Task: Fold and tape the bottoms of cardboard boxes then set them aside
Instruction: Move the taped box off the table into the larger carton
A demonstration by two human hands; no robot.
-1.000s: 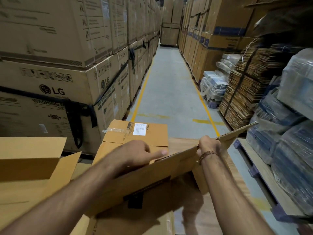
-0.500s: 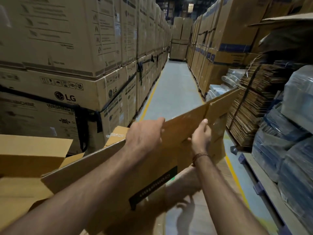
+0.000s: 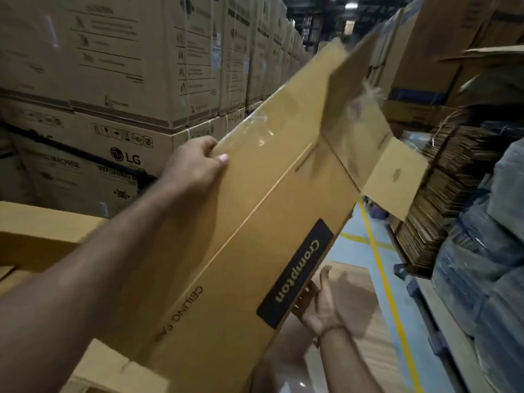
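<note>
Beside LG cartons (image 3: 119, 143): left hand (image 3: 195, 168) grips tilted box (image 3: 255, 222).

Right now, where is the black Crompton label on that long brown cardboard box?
In the head view it sits low right of centre on the long brown cardboard box, the black Crompton label just above the right hand.

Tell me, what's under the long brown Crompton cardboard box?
Under the long brown Crompton cardboard box, the right hand reaches up with fingers spread. Below lie pale flat cardboard sheets. The box hides whether the palm touches it.
</note>
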